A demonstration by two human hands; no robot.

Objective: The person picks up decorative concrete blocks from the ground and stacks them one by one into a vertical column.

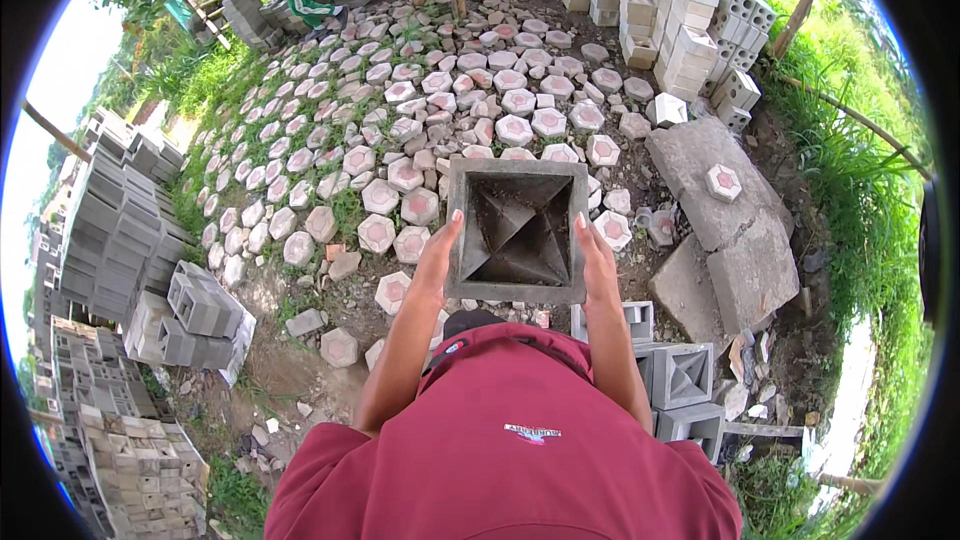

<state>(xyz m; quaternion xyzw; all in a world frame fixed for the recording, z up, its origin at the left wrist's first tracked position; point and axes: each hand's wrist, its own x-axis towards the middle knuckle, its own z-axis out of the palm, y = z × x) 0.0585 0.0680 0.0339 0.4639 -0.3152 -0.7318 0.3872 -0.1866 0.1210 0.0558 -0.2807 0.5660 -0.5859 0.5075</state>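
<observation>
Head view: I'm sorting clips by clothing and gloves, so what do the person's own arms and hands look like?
Both forearms are bare below a dark red short-sleeved shirt with a small chest emblem. The left hand and right hand wear no gloves; no watch or rings show.
</observation>
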